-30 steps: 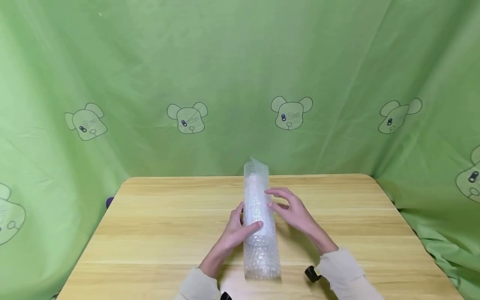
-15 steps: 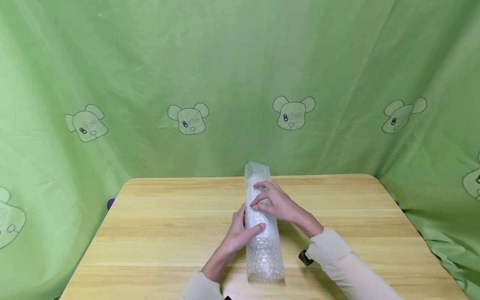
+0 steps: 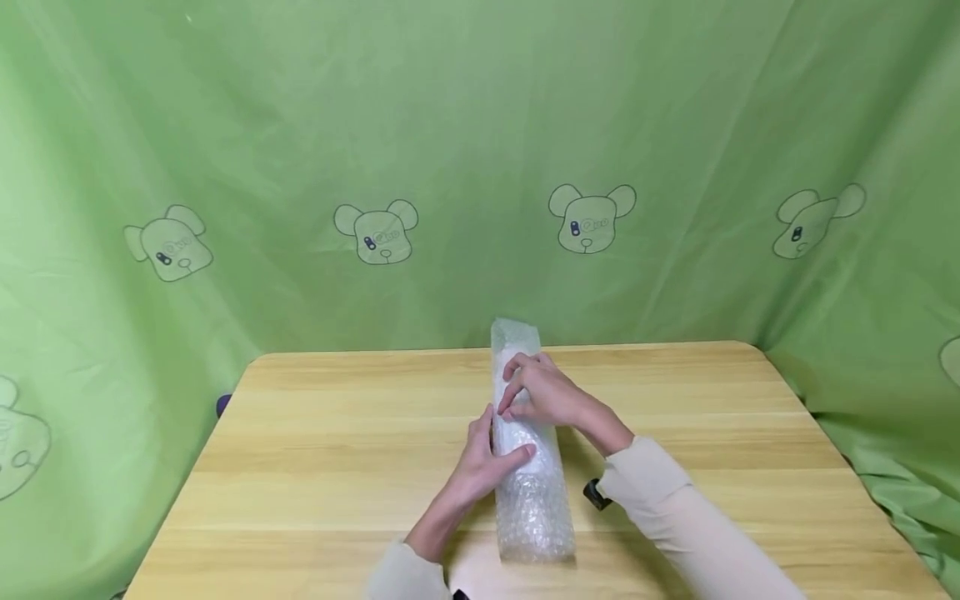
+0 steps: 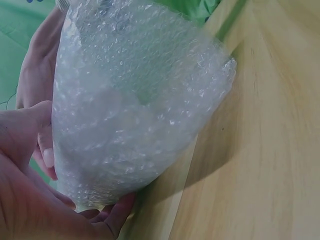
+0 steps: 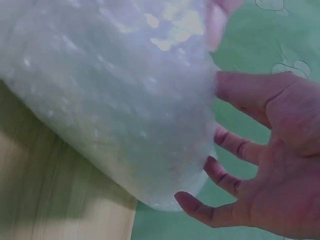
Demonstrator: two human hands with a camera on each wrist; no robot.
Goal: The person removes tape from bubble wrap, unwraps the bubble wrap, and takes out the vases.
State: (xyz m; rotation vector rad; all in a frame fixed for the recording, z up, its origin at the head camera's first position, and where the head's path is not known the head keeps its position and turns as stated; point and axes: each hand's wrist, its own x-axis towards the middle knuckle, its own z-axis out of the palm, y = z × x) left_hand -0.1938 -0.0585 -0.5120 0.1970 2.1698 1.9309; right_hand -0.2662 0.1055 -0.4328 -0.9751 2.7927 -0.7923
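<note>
A long bundle of clear bubble wrap (image 3: 534,512) lies lengthwise on the table in the head view; something whitish shows through its middle, its kind hidden. My left hand (image 3: 480,462) grips the bundle from the left, thumb on top and fingers down its far side. In the left wrist view, those fingers (image 4: 120,212) curl beneath its edge. My right hand (image 3: 551,392) reaches across the top, with thumb and index fingertips together at the wrap's surface, pinching it. The right wrist view shows its other fingers (image 5: 225,177) loosely bent and spread beside the wrap (image 5: 115,110).
The wooden table (image 3: 322,467) has rounded far corners. A green curtain (image 3: 465,125) with bear-head outlines surrounds it at the back and sides. Part of a small purple thing (image 3: 222,405) shows past the left edge.
My right hand has moved left from the wrap's right side onto its top, and its thumb and index finger have come together there. The left hand keeps its grip.
</note>
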